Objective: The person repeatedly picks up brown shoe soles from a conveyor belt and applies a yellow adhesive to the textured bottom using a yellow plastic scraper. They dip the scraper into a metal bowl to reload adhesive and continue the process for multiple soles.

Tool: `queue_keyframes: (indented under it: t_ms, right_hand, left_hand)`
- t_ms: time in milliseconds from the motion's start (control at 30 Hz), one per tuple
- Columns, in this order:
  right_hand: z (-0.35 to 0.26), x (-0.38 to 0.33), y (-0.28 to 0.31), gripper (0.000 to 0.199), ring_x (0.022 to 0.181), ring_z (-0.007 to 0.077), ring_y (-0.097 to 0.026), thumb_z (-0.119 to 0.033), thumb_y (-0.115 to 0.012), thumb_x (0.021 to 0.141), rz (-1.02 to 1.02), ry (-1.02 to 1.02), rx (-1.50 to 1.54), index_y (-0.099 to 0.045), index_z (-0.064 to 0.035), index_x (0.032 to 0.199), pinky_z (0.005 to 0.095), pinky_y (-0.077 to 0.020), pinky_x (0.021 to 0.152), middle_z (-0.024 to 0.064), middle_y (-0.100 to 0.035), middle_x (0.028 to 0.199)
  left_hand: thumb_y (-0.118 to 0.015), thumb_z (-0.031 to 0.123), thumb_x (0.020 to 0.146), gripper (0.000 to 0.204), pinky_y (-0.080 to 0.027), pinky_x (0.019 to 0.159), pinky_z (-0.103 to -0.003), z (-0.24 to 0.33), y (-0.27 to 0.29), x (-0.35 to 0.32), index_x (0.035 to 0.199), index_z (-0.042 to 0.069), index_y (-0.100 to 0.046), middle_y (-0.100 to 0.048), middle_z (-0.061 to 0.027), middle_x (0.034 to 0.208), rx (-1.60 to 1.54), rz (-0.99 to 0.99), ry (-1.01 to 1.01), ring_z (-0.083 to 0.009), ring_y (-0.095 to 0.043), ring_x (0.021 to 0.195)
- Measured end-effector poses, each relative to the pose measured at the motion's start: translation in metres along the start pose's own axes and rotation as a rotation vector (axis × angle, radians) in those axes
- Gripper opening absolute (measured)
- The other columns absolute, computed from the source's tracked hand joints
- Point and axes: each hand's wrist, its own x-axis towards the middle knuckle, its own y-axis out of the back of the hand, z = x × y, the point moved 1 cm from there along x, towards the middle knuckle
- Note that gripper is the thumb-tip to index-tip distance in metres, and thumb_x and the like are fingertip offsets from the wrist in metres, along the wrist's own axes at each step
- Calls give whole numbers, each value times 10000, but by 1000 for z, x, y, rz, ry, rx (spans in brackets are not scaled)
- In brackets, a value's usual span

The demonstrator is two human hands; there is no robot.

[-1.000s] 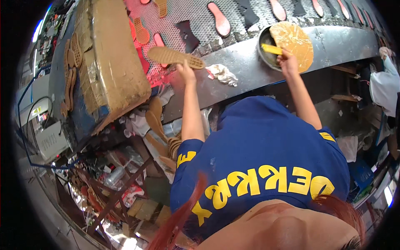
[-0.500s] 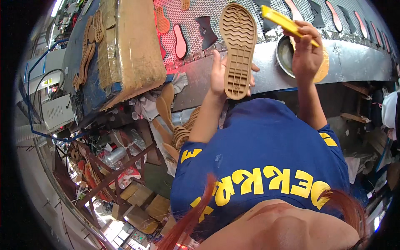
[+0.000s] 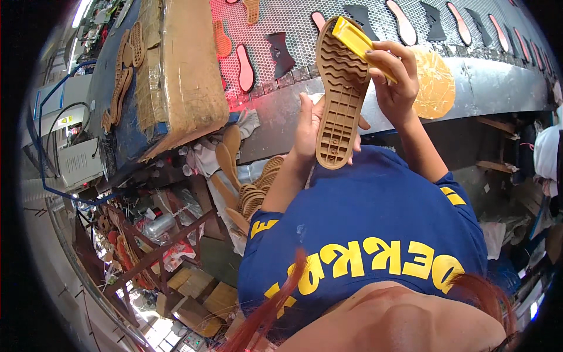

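Observation:
My left hand (image 3: 307,128) grips a tan rubber shoe sole (image 3: 340,126) from behind and the side, its toe end pointing away from me. The sole's wavy and gridded tread side shows. My right hand (image 3: 396,82), closed with fingers and thumb pinched, holds a yellow flat-handled tool (image 3: 353,40). The tool lies over the toe end of the sole; whether it touches, and what its working tip looks like, I cannot tell. Just beyond the right hand, a round tan disc (image 3: 437,82) rests on the metal ledge (image 3: 489,85).
Across the far side runs a mesh conveyor (image 3: 375,23) with pink insoles (image 3: 246,69) and black cut pieces (image 3: 280,54). A taped cardboard box (image 3: 190,70) stands at the left. Stacked tan soles (image 3: 253,196) lie beside my left forearm. Cardboard boxes (image 3: 205,293) sit low at the left.
My right hand has moved left and nearer with the yellow tool, bringing it over the sole. The sole has shifted slightly toward me and tilted. The round metal bowl no longer shows.

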Motion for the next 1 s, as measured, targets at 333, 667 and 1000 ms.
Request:
queue_keyframes:
  t_ms: [333,667,1000]
  right_hand:
    - [-6,4,7,216,955,246,-614,-97,-695,848,-76,25,-4,-645,-18,1043,327,-532,801,138,-573,1108]
    - [5,8,16,198,990,264,-611,-135,-642,898,-187,9,142,-610,-8,1047,331,-519,827,144,-592,1125]
    - [8,9,24,195,1004,195,-626,-159,-582,947,-324,-99,324,-601,7,1047,298,-542,832,119,-573,1148]
  left_hand:
    - [-88,741,891,868,-586,454,-359,-3,-3,-1,1310,24,-343,-598,-286,994,46,-19,-1,-300,-680,682]
    - [-86,759,874,886,-583,449,-353,2,-6,-5,1310,36,-358,-608,-264,960,106,6,-3,-287,-680,666]
    - [-87,767,870,907,-583,446,-362,4,-5,-4,1312,26,-365,-608,-272,950,92,41,18,-295,-678,662]
